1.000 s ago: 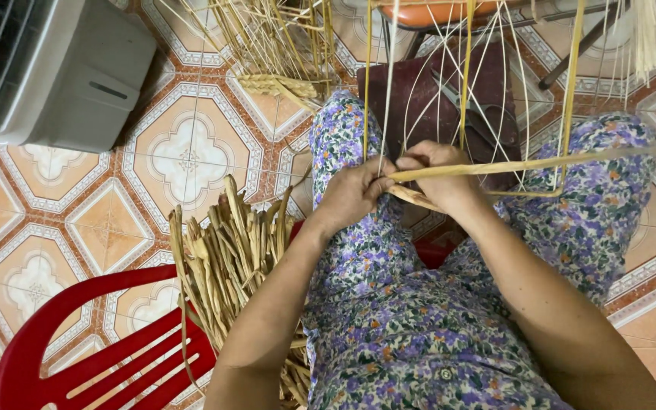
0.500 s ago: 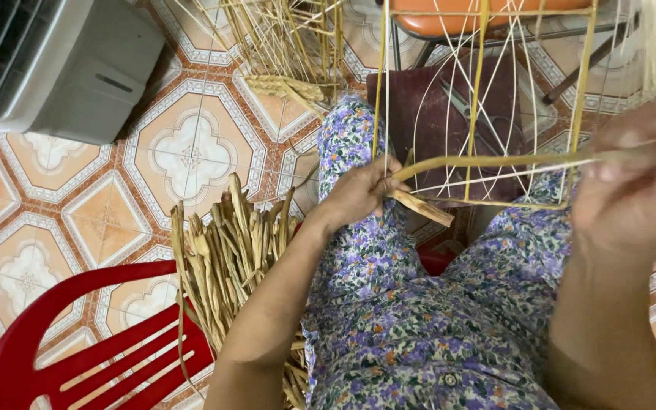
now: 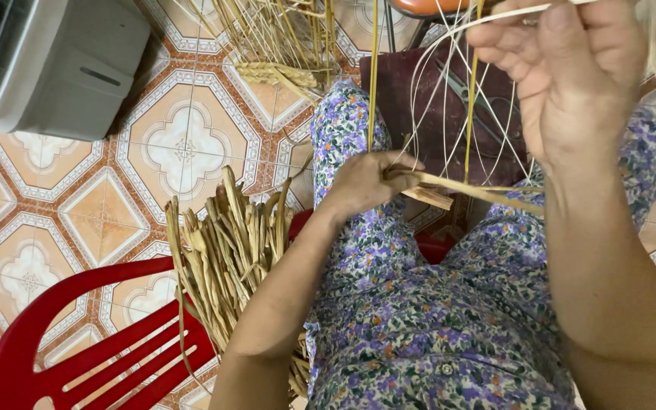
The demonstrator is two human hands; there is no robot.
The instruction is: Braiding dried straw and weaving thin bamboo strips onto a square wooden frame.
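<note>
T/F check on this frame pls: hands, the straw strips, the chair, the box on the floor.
1. The left hand pinches flat straw strips over the lap. True.
2. The right hand rests flat on the floor tiles. False: it is raised close to the camera, gripping a thin pale strand.
3. A bundle of dried strips lies on the red plastic chair. True.
4. The chair is blue. False: it is red.
5. A grey slatted box stands on the tiled floor, upper left. True.
</note>
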